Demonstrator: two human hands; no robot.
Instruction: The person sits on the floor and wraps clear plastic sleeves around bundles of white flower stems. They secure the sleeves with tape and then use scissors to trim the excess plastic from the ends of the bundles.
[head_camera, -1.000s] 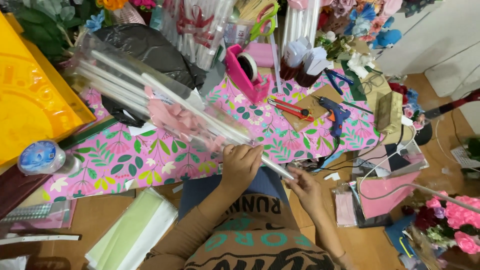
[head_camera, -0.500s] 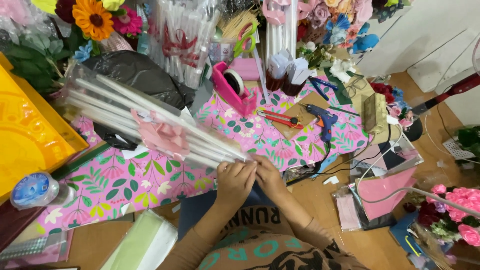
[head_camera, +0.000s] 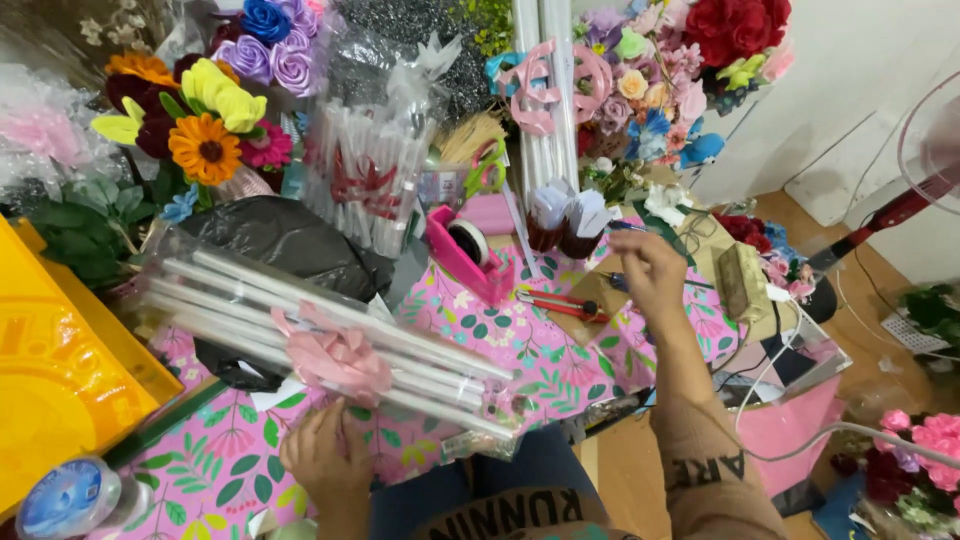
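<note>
Wrapped white tubes (head_camera: 330, 335) with a pink bow (head_camera: 335, 358) lay flat just above the left hand (head_camera: 322, 455), whose curled fingers steadied the pack's edge, while the right hand (head_camera: 650, 268), fingers loosely curled on nothing visible, reached toward the red pliers (head_camera: 560, 303).

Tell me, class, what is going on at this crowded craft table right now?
A person sits at a floral pink table ringed with artificial flowers. The left hand rests at the lower edge of a clear bag of white sticks with a pink bow inside. The right hand is raised over the table near red-handled scissors, beside a pink tape dispenser.
</note>
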